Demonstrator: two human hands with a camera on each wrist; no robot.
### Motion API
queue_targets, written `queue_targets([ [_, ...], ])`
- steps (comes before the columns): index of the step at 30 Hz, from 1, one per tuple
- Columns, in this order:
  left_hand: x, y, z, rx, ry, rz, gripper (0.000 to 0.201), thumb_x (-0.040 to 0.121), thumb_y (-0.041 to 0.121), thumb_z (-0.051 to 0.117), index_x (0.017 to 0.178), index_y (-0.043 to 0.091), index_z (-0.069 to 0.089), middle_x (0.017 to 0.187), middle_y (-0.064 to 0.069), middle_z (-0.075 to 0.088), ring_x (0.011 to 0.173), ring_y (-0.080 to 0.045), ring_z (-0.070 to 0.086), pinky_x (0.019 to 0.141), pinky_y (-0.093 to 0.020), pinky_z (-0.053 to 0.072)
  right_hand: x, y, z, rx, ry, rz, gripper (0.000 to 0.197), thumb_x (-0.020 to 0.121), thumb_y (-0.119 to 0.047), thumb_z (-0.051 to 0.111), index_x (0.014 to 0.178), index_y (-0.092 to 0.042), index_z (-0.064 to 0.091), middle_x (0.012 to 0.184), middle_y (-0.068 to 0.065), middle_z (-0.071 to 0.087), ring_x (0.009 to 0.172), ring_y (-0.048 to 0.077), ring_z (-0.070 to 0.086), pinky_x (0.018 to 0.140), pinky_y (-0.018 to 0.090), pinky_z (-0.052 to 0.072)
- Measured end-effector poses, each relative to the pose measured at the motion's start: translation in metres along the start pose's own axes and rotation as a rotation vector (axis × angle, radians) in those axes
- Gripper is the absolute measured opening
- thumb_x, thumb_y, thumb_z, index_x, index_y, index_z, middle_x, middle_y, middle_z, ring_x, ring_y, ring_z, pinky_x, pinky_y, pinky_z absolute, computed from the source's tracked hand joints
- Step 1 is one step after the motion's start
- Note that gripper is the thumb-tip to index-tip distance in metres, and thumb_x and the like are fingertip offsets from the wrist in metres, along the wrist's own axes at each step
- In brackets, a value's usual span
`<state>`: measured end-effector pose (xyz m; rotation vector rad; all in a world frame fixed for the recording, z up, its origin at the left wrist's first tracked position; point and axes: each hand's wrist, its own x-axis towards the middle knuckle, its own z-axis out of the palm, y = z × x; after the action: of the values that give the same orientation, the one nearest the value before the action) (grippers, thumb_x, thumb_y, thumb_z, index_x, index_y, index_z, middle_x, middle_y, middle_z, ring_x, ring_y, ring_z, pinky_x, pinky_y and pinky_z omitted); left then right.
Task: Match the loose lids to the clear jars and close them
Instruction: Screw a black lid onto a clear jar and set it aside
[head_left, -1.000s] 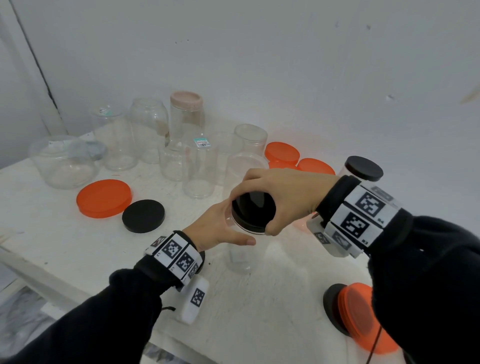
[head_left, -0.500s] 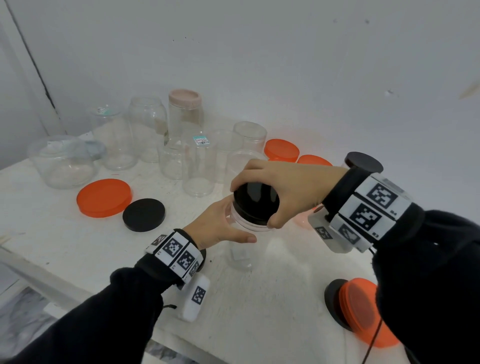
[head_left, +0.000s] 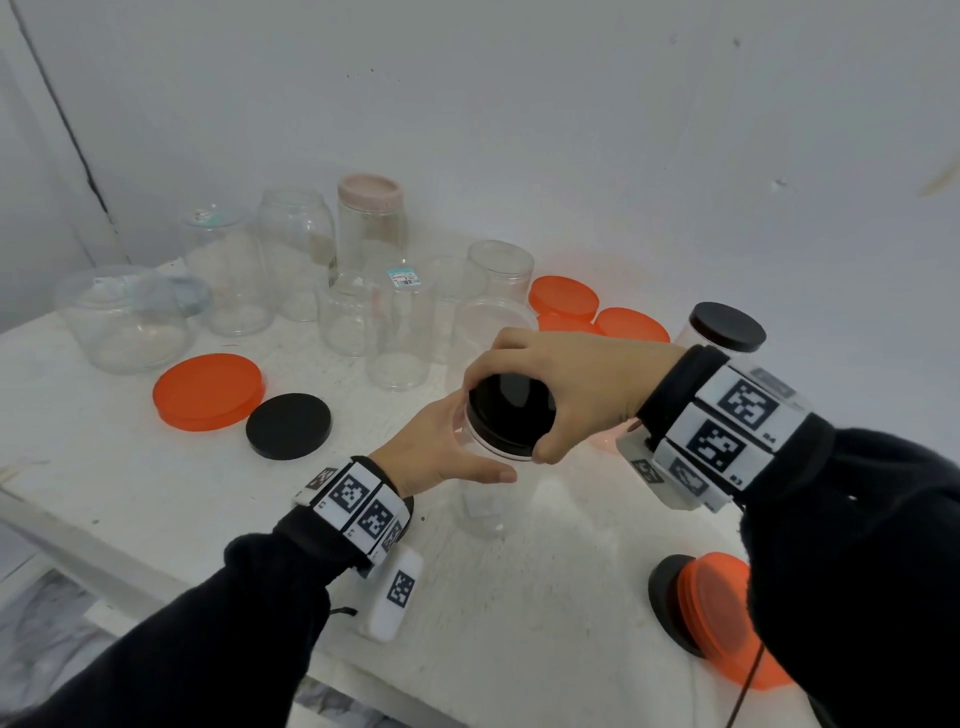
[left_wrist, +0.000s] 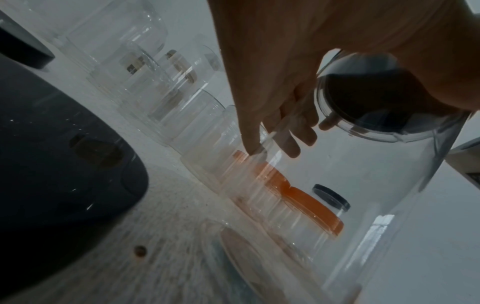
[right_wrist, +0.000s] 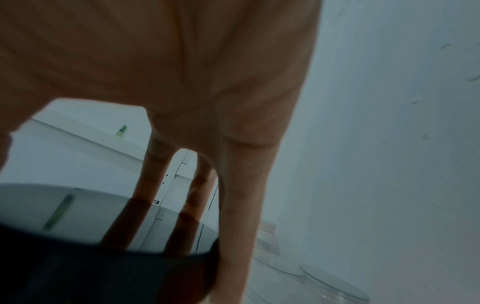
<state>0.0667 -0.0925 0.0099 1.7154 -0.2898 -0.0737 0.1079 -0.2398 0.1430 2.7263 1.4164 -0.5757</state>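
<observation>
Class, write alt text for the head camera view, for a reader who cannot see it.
A right hand grips a black lid on top of a clear jar that the left hand holds at its side, on a white table. Behind stand more clear jars, with loose orange and black lids around them.

The left hand (head_left: 441, 447) is wrapped around the clear jar (head_left: 485, 499), thumb extended across its front; the black lid (head_left: 511, 413) is gripped from above by the right hand (head_left: 571, 384).
</observation>
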Motion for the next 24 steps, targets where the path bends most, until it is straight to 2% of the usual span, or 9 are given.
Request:
queue_targets([
  [4, -0.001, 0.001, 0.002, 0.003, 0.015, 0.014, 0.07, 0.048, 0.039, 0.082, 0.112, 0.039, 0.051, 0.112, 0.024, 0.062, 0.112, 0.004, 0.054, 0.091, -0.011, 0.041, 0.001, -0.005, -0.001, -0.076, 0.051, 0.051, 0.07, 0.068, -0.042, 0.075, 0.129, -0.034, 0.042, 0.113, -0.006, 0.044, 0.097, 0.013, 0.045, 0.079, 0.029, 0.048],
  [7, -0.002, 0.003, 0.003, 0.004, 0.017, 0.022, 0.069, 0.049, 0.038, 0.081, 0.11, 0.04, 0.05, 0.109, 0.032, 0.061, 0.109, 0.008, 0.053, 0.086, -0.004, 0.039, 0.001, -0.008, -0.001, -0.11, 0.081, 0.081, 0.069, 0.067, -0.047, 0.075, 0.128, -0.033, 0.044, 0.107, -0.005, 0.046, 0.092, 0.012, 0.043, 0.073, 0.025, 0.044],
  [9, -0.002, 0.004, 0.003, 0.007, 0.015, 0.021, 0.069, 0.048, 0.039, 0.08, 0.11, 0.04, 0.05, 0.107, 0.033, 0.061, 0.108, 0.009, 0.053, 0.085, -0.004, 0.039, 0.001, -0.01, 0.0, -0.117, 0.094, 0.087, 0.069, 0.066, -0.049, 0.074, 0.126, -0.032, 0.045, 0.103, -0.004, 0.047, 0.091, 0.013, 0.044, 0.071, 0.025, 0.043],
  [16, -0.003, 0.004, 0.005, -0.017, 0.034, 0.037, 0.07, 0.048, 0.036, 0.081, 0.112, 0.038, 0.051, 0.108, 0.028, 0.064, 0.107, 0.005, 0.057, 0.083, -0.006, 0.042, 0.0, -0.012, 0.003, -0.127, 0.169, 0.112, 0.068, 0.066, -0.055, 0.073, 0.123, -0.027, 0.05, 0.095, -0.004, 0.048, 0.087, 0.011, 0.043, 0.065, 0.024, 0.041],
  [20, -0.005, 0.002, 0.007, -0.042, 0.054, 0.052, 0.073, 0.049, 0.033, 0.082, 0.115, 0.034, 0.052, 0.112, 0.019, 0.065, 0.109, -0.001, 0.058, 0.085, -0.011, 0.044, 0.0, -0.014, 0.009, -0.126, 0.242, 0.14, 0.066, 0.066, -0.058, 0.071, 0.118, -0.02, 0.055, 0.082, -0.006, 0.048, 0.072, 0.007, 0.045, 0.058, 0.021, 0.042],
  [24, -0.006, 0.002, 0.007, -0.068, 0.053, 0.063, 0.072, 0.05, 0.027, 0.082, 0.116, 0.03, 0.053, 0.11, 0.015, 0.066, 0.108, -0.005, 0.059, 0.085, -0.014, 0.045, 0.002, -0.019, 0.017, -0.169, 0.318, 0.201, 0.064, 0.068, -0.064, 0.064, 0.105, -0.012, 0.06, 0.081, 0.0, 0.057, 0.075, 0.016, 0.056, 0.063, 0.031, 0.052],
])
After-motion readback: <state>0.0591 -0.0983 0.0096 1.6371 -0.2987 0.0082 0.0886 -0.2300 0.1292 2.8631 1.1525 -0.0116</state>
